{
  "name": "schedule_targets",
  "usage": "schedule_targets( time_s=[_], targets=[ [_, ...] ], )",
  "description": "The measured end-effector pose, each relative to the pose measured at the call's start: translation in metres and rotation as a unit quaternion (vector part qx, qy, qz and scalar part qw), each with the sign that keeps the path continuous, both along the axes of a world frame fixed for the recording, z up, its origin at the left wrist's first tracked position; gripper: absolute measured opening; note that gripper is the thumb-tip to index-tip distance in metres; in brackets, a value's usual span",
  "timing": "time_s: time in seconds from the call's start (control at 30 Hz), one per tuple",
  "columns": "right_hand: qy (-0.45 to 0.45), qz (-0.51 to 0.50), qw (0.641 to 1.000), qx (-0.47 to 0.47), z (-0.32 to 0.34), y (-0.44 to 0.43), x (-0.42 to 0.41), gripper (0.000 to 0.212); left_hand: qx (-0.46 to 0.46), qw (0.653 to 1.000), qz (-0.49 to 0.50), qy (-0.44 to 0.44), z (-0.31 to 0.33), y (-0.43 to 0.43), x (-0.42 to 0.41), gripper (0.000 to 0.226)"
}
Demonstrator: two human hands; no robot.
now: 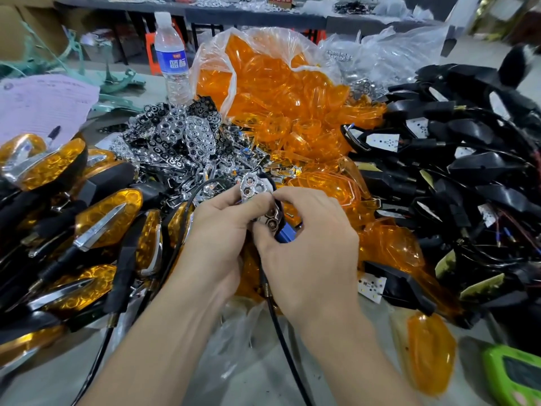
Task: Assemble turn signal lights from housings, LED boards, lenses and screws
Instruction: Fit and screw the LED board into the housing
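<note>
Together, left hand [222, 218] and right hand [307, 238] pinch the chrome reflector [254, 184], long axis pointing away.

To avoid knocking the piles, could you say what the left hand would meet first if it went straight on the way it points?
Past the chrome reflector it pinches, the left hand would probably meet the heap of chrome parts first; depth is unclear.

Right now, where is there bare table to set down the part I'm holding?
Bare table shows at the near left corner, below the finished lights, and in a strip between the loose orange lens and the green device. Everywhere farther back is crowded: chrome reflectors, the bag of orange lenses, black housings.
</note>
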State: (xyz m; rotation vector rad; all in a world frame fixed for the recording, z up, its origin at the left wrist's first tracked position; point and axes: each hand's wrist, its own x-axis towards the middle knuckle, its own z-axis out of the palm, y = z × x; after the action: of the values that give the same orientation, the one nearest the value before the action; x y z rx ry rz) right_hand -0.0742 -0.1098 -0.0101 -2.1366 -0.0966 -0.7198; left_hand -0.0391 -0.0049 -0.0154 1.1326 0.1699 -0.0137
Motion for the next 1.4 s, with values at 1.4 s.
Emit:
schedule_targets(
  time_s=[1.4],
  targets=[
    [0.071,0.022,0.982,0.176,0.011,-0.016,-0.003,0.034,-0.036,0.996,-0.063,-0.049,0.012,0.001,-0.007,0.024]
  ],
)
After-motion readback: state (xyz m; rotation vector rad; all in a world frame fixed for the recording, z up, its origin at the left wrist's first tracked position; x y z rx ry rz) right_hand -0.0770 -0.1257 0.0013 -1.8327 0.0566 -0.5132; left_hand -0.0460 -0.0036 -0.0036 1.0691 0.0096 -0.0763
